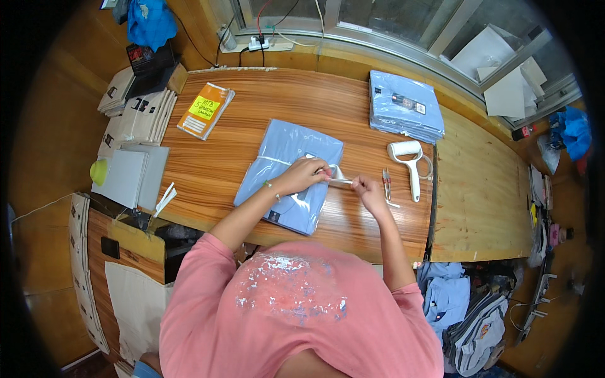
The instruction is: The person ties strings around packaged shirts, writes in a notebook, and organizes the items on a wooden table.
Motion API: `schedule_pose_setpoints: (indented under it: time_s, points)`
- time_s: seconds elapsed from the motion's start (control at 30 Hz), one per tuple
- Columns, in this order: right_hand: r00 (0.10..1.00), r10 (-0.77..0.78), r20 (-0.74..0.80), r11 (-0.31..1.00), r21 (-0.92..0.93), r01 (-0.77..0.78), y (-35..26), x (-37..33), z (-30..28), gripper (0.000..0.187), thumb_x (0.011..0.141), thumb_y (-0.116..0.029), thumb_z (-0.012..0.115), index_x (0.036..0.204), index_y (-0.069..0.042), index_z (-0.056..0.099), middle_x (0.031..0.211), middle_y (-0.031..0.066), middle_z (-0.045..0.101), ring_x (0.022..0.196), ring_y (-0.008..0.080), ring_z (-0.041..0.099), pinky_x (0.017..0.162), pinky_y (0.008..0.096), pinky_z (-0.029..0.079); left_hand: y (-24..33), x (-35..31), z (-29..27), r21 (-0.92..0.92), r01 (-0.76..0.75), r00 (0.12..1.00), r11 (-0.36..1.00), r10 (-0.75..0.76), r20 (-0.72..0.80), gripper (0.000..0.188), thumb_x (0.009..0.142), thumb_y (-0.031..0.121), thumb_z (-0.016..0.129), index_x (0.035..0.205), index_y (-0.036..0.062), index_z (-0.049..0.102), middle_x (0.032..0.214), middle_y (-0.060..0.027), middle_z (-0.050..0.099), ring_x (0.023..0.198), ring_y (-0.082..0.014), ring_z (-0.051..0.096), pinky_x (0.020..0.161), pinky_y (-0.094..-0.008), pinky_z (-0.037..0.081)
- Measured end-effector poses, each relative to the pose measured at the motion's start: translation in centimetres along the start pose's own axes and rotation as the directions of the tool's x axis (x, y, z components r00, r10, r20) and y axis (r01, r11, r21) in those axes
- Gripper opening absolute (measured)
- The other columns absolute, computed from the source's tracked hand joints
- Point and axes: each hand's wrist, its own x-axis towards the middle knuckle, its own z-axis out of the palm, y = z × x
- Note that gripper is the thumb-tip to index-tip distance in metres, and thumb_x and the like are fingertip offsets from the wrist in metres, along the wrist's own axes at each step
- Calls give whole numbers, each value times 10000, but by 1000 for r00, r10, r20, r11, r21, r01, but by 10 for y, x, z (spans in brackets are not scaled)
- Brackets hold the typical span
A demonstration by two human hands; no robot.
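A folded light-blue garment in clear plastic [291, 137] lies tilted in front of me on the wooden table; whether it is one or a stack I cannot tell. A white strip [340, 179] runs across it and stretches taut beyond its right edge. Resting over the package, my left hand [301, 176] is closed with its fingertips pinching the strip. To the right, my right hand [369, 191] pinches the strip's other end just above the table. The fingers partly hide where the strip meets the package.
A lint roller [410, 165] and red-handled snips [386, 183] lie right of my hands. Bagged blue garments [406, 104] are stacked at the back right. An orange booklet [205, 112] and loose white strips [165, 200] lie left. Beige packages [146, 116] line the left edge.
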Motion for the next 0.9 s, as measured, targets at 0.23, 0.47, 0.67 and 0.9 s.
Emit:
schedule_pose_setpoints:
  time_s: [0.23,0.47,0.67,0.9]
  points:
    - [989,-148,2,885,446,131,-24,21,42,131,896,-95,516,845,10,574,768,50,577,710,135,557,659,284,450,-4,2,15,71,-99,995,993,99,4,226,885,197,512,848,-3,610,796,-144,621,734,-273,584,710,-359,454]
    - [836,-516,-187,826,-368,428,1,15,49,123,732,-53,658,823,27,636,875,145,564,913,336,493,809,399,415,-1,-1,9,-137,52,997,989,-43,68,275,931,179,446,843,-17,617,790,-125,636,736,-213,599,709,-320,470]
    - [995,50,87,933,351,-78,21,2,45,135,832,-120,641,785,7,635,596,-16,538,546,50,426,506,230,357,-4,7,10,-360,220,974,907,-189,121,219,918,130,478,876,-31,620,794,-85,642,735,-123,589,700,-266,486]
    - [972,-236,-16,969,-75,234,2,-21,74,139,804,-126,632,782,10,623,642,90,556,615,198,514,576,313,401,-2,18,-3,-291,332,924,897,-247,293,30,812,-8,584,828,-12,609,700,-22,609,655,-80,530,577,-262,439]
